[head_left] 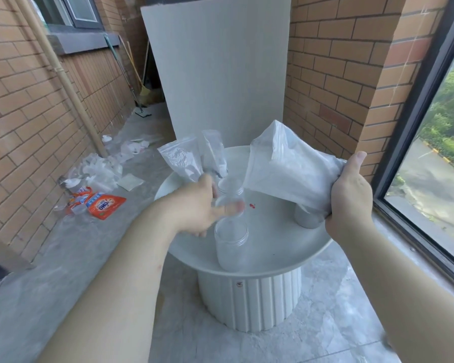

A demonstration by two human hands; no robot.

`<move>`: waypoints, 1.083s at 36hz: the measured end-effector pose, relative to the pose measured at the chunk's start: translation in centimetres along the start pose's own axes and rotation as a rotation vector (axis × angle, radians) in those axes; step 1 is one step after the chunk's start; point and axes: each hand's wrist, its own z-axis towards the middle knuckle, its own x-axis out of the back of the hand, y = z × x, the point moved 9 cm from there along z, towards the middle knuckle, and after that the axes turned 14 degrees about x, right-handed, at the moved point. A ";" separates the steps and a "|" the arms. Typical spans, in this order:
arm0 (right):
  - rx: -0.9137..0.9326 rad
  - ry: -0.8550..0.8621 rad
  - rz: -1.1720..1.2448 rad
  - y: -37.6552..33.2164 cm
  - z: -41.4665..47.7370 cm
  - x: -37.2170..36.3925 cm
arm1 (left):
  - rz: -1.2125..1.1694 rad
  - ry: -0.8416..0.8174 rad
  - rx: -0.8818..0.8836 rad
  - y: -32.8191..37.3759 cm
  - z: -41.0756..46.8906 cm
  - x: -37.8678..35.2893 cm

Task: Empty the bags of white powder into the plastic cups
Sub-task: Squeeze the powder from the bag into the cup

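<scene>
White powder is slumping in the large soft clear plastic bag (pixel 288 174), tilted over a clear plastic cup (pixel 306 218). The right hand (pixel 349 203) is clenching its bunched corner, which is probably slippery under that weight. The left hand (pixel 202 205) is pinching two small limp bags (pixel 181 158).

A round white table (pixel 273 231) with a raised rim and a fluted base stands on a grey tiled floor (pixel 325 323). On its top: a clear plastic cup (pixel 231 244) near the front edge, a second cup (pixel 230 191) just behind it, a third cup (pixel 307 218) to the right, partly hidden, and small red specks (pixel 252 205) between them
</scene>
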 end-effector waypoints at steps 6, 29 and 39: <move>0.060 0.018 -0.044 0.1 0.4 0.0 | 0.330 -0.151 0.086 -1.9 1.3 -3.8; 0.310 0.055 -0.269 -1.8 1.2 0.5 | 0.019 -0.030 -0.024 0.0 3.3 -4.5; 0.441 -0.002 -0.391 -3.2 0.7 -0.5 | 0.020 -0.107 -0.074 0.2 2.7 -3.9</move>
